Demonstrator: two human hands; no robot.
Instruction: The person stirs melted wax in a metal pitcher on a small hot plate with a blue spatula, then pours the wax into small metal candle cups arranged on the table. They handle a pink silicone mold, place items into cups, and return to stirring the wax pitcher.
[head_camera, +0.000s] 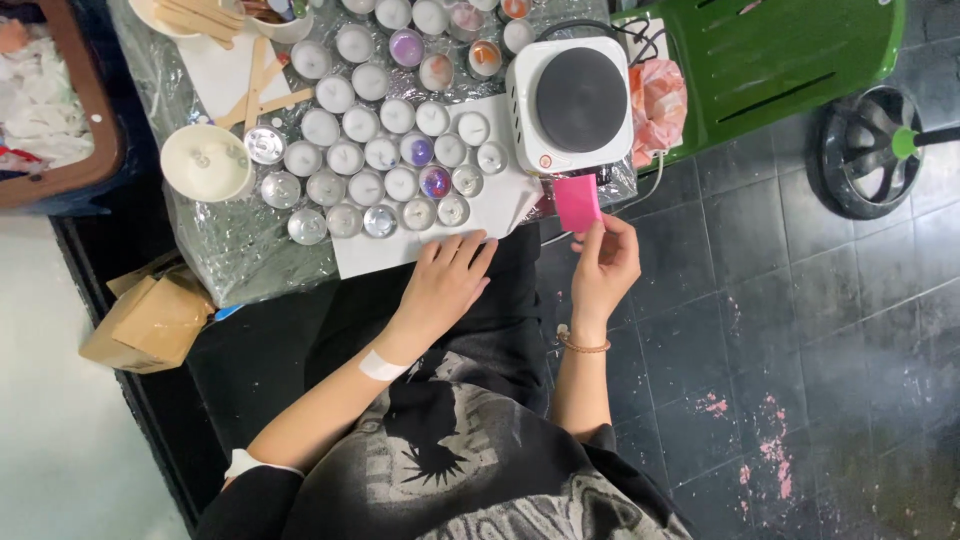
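Just below the white electric hotplate with its round black top (570, 103), the right hand (605, 265) pinches a small pink paper square (577, 203) between fingers, best gripped lightly, while the left hand (447, 282), fingers spread, steadies the white paper sheet (400, 249).

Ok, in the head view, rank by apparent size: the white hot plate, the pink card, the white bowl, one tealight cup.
1. White hot plate
2. White bowl
3. Pink card, held in the right hand
4. Tealight cup
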